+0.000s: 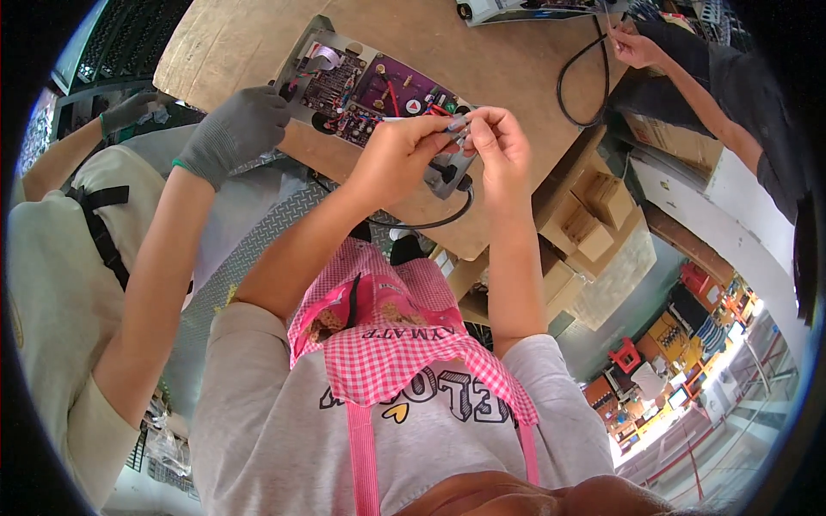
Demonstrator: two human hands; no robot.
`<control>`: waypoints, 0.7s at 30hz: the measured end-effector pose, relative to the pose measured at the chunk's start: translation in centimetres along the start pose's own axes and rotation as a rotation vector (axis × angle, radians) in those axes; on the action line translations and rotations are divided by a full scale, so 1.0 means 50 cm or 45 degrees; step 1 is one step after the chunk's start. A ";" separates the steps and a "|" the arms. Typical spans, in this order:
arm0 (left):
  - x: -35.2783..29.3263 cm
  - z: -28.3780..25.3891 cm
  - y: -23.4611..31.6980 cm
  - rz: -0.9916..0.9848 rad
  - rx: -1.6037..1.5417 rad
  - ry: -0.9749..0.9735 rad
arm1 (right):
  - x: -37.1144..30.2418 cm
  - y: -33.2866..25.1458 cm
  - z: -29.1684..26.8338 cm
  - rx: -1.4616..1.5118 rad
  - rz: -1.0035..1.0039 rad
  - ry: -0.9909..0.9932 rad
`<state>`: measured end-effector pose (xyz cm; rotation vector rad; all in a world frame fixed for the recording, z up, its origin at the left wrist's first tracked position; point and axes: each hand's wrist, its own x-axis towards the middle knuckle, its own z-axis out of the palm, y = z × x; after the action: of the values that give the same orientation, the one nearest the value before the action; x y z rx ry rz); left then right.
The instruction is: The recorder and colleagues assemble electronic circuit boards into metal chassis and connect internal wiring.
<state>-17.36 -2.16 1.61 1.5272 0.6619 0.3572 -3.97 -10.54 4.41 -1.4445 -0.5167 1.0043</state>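
An open metal electronics unit (446,84) lies on the brown table, showing a purple circuit board (379,84) with red wires and a denser board on its left. My left hand (400,156) is over the unit's near right part, thumb and fingers pinched together. My right hand (501,153) meets it there, its fingers also closed at the tips. Something small and greyish shows between the fingertips of both hands; its kind is too small to tell. Just below the hands, a black cable (430,225) is plugged into the unit's end.
At the left a co-worker's grey-gloved hand (245,129) touches the unit's left end. Another person's bare hand (632,47) is at the upper right, near a second unit (525,10). A looped black cable (561,86) lies on the table (232,43); cardboard boxes (594,211) stand right.
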 end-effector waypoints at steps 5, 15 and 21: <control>0.006 -0.002 -0.018 -0.148 -0.510 0.060 | -0.003 0.013 -0.013 -0.135 0.005 0.042; 0.008 -0.017 -0.038 -0.363 -0.825 -0.035 | -0.009 0.015 -0.008 -0.046 -0.031 0.029; 0.009 -0.026 -0.036 -0.409 -0.934 -0.070 | -0.018 0.015 -0.006 0.015 -0.029 0.056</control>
<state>-18.15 -0.93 -0.15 0.7172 0.6269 0.2678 -4.40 -11.55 3.88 -1.4439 -0.4932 0.9543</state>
